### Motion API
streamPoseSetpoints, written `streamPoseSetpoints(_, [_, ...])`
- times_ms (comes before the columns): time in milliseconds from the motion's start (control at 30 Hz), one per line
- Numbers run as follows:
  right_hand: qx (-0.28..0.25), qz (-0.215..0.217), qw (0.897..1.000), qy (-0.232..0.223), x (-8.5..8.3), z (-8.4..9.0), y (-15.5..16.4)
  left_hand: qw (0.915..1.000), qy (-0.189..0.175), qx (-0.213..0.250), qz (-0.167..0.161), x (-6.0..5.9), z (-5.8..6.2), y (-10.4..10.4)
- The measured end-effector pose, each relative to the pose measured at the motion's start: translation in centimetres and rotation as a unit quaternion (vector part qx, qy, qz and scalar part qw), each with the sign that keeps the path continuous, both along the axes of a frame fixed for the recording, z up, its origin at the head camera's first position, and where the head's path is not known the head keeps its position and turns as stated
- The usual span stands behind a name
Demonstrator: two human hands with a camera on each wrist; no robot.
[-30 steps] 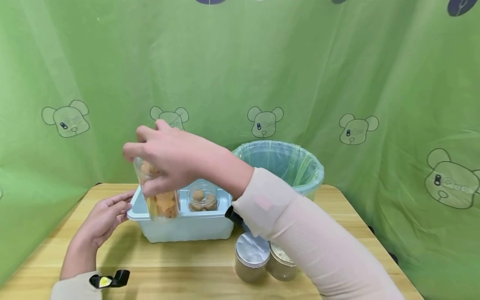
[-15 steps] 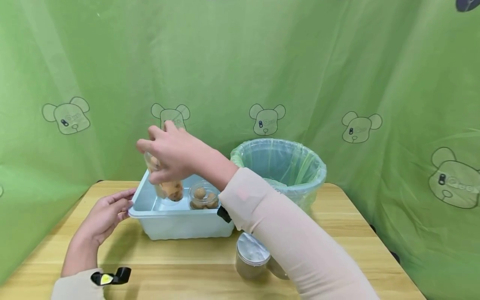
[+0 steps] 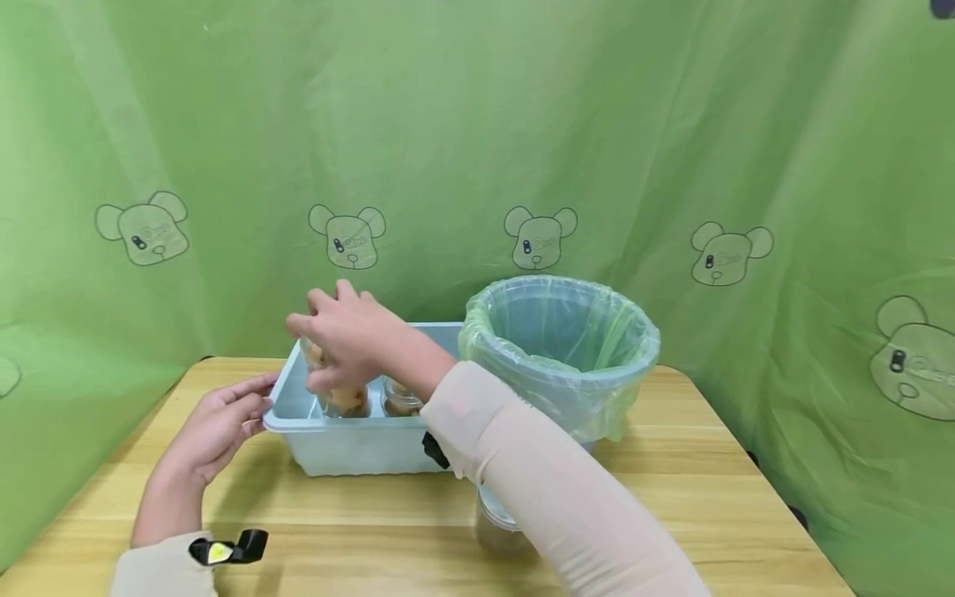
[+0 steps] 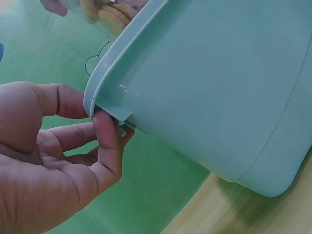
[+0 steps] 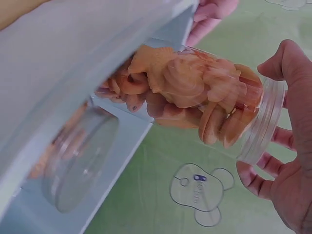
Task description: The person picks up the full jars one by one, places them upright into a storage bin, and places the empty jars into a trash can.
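Hiding jar (image 3: 337, 390) top: right hand (image 3: 345, 338) | lower jar (image 3: 498, 527): sleeve-covered

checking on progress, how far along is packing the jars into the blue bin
Done: one clear jar of round snacks already stands in the light blue bin. In hand: the right hand grips a clear jar of cookies from above, set low inside the bin beside it, while the left hand holds the bin's rim. Left: at least one silver-lidded jar on the table.
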State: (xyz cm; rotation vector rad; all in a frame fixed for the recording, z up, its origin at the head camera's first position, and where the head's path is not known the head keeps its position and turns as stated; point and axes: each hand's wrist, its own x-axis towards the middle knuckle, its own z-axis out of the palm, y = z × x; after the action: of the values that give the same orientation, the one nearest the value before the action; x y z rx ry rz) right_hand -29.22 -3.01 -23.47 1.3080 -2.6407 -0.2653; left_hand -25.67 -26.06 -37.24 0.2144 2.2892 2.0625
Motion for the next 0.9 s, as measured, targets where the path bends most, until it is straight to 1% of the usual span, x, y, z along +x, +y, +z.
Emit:
streamPoseSetpoints(300, [-0.023, 0.002, 0.999, -0.027, -0.9, -2.5, 0.4, 1.0, -0.002, 0.0, -0.001, -0.3, 0.4, 0.3])
streamPoseSetpoints(567, [-0.023, -0.009, 0.999, -0.028, -1.2, -3.5, 0.5, 1.0, 0.003, -0.004, -0.003, -0.5, 0.7, 0.4])
streamPoseSetpoints(767, [-0.016, 0.002, 0.999, -0.037, -1.2, -4.5, -0.2, 1.0, 0.005, -0.005, 0.001, -0.2, 0.4, 0.1])
streamPoseSetpoints(900, [-0.01, -0.006, 0.999, -0.044, -1.3, -5.2, -0.7, 1.0, 0.005, -0.003, -0.002, 0.0, 0.0, 0.0])
